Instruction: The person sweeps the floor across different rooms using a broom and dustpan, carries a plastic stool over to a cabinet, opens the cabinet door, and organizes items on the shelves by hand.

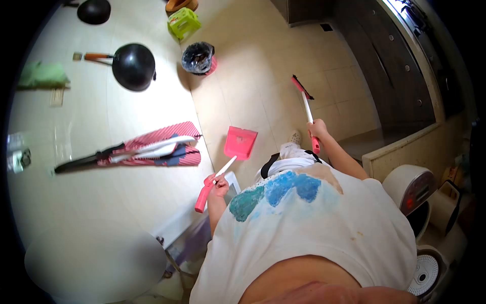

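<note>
My left hand (pixel 219 186) is closed around the handle of a pink dustpan (pixel 240 144). The dustpan has a white shaft and a pink grip, and its pan hangs low over or on the tiled floor; I cannot tell which. In my right hand (pixel 317 128) is a small broom (pixel 308 107) with a white shaft and a pink grip. Its dark-bristled head (pixel 302 87) is farther out over the floor, apart from the dustpan. One shoe (pixel 295 137) shows between the two tools.
A lined waste bin (pixel 198 58) and a green stool (pixel 184 23) stand by the white wall. Two dark pans (pixel 133 67) and a striped pink holder (pixel 177 130) hang there. Dark cabinets (pixel 374 55) run along the right. A white appliance (pixel 409 188) is beside my right side.
</note>
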`<action>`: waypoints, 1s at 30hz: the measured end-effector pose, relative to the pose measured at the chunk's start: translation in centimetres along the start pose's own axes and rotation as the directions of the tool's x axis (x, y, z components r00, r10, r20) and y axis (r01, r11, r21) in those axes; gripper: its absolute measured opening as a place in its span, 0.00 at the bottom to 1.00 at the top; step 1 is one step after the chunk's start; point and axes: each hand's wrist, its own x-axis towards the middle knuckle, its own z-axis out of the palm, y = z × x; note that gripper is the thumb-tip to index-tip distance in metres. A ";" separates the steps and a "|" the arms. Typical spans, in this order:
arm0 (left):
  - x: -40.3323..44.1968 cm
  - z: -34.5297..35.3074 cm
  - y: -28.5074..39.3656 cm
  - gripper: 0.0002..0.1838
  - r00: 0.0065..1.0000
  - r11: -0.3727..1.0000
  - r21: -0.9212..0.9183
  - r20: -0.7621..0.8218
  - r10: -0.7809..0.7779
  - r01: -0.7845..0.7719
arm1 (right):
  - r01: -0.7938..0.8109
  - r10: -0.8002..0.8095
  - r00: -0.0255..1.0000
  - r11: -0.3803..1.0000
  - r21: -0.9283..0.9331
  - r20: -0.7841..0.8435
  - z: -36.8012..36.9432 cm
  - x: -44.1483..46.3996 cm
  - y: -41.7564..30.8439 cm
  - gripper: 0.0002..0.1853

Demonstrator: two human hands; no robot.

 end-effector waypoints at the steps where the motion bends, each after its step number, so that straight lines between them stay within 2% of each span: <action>1: 0.5 1.8 0.2 0.27 1.000 0.999 -0.046 0.005 -0.020 0.020 | 0.001 -0.001 1.000 1.000 -0.004 -0.006 -0.7 1.2 -1.9 0.10; 3: 1.3 5.4 1.3 0.29 0.999 0.999 -0.001 -0.011 0.034 -0.034 | -0.003 0.003 1.000 0.980 -0.198 -0.005 -1.9 3.2 -4.5 0.12; 5: 4.2 6.6 3.8 0.29 0.995 0.999 -0.023 0.095 -0.035 0.038 | -0.013 0.012 1.000 0.977 -0.213 -0.005 -2.7 5.0 -6.2 0.12; 7: 3.9 9.8 3.8 0.28 0.997 0.997 -0.056 0.067 -0.046 0.050 | -0.014 0.015 1.000 0.974 -0.228 0.002 -3.2 6.5 -7.5 0.13; 9: 4.1 12.5 4.3 0.28 0.997 1.000 0.014 0.081 -0.010 0.009 | -0.040 0.060 0.996 0.958 -0.285 0.061 -2.8 7.0 -8.2 0.12; 11: 4.0 15.0 4.5 0.26 0.997 0.999 0.018 0.064 -0.037 0.035 | -0.026 0.055 0.995 0.945 -0.326 0.079 -2.9 6.7 -8.9 0.11; 14: 6.3 17.5 6.5 0.23 0.999 0.999 0.009 0.009 -0.046 0.046 | -0.091 0.115 0.991 0.950 -0.297 0.064 -2.7 7.0 -9.4 0.11; 16: 9.5 19.4 8.5 0.17 0.951 0.978 0.104 0.237 -0.199 0.179 | -0.087 0.112 0.991 0.952 -0.293 0.069 -3.0 7.8 -9.7 0.12; 17: 10.5 21.2 9.2 0.17 0.948 0.976 0.120 0.244 -0.205 0.180 | -0.083 0.106 0.992 0.955 -0.286 0.065 -3.3 8.3 -10.0 0.13; 18: 10.7 23.6 8.8 0.15 0.955 0.964 0.211 0.211 -0.207 0.163 | -0.082 0.102 0.993 0.957 -0.278 0.056 -3.5 9.0 -9.9 0.13; 20: 11.9 27.7 8.5 0.12 0.952 0.928 0.334 0.195 -0.237 0.163 | -0.323 0.332 0.938 0.941 -0.102 0.099 -4.2 10.8 -9.2 0.10; 21: 12.9 29.5 8.5 0.12 0.946 0.928 0.332 0.211 -0.246 0.167 | -0.431 0.403 0.889 0.896 0.104 0.216 -4.2 11.8 -8.2 0.10; 23: 13.9 32.1 8.7 0.12 0.911 0.884 0.429 0.265 -0.317 0.183 | -0.354 0.365 0.919 0.930 -0.100 0.147 -4.1 7.8 -16.2 0.13; 24: 15.8 33.3 3.7 0.11 0.947 0.890 0.431 0.198 -0.254 0.149 | -0.400 0.424 0.874 0.905 -0.144 0.239 -7.3 13.5 -13.1 0.13; 27: 15.9 37.1 3.3 0.11 0.916 0.870 0.465 0.257 -0.307 0.161 | -0.258 0.300 0.909 0.950 -0.176 0.288 -6.2 15.5 -13.1 0.17; 30: 15.5 37.8 5.0 0.11 0.879 0.869 0.460 0.321 -0.352 0.180 | -0.301 0.338 0.933 0.919 -0.254 0.118 -5.0 14.0 -15.8 0.18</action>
